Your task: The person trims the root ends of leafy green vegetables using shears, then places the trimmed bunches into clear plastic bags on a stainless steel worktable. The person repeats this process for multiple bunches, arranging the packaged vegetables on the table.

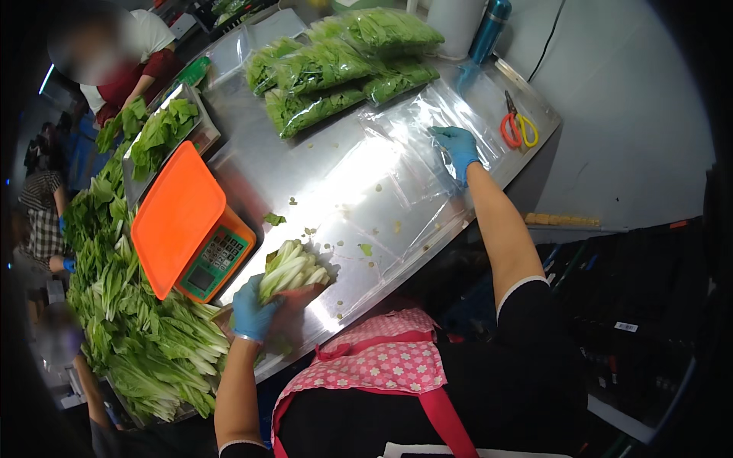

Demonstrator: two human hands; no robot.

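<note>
My left hand [253, 309], in a blue glove, grips a bunch of leafy greens [293, 269] low over the metal table. The pale stem ends of the bunch point away from me, and its leaves are mostly hidden by the hand and forearm. To the right, my right hand [458, 150], also in a blue glove, is on a pile of clear plastic bags [401, 154]. Glare on the film hides whether its fingers pinch a bag. An orange digital scale [183, 217] stands beyond my left hand, with its pan bare.
Filled bags of greens [343, 63] are stacked at the table's far side. Scissors [518, 126] and a blue bottle [491, 28] lie to the right. Loose greens [143, 320] are heaped at left. A second scale [166, 143] bears leaves near a co-worker [154, 63]. Leaf scraps dot the metal table [320, 189].
</note>
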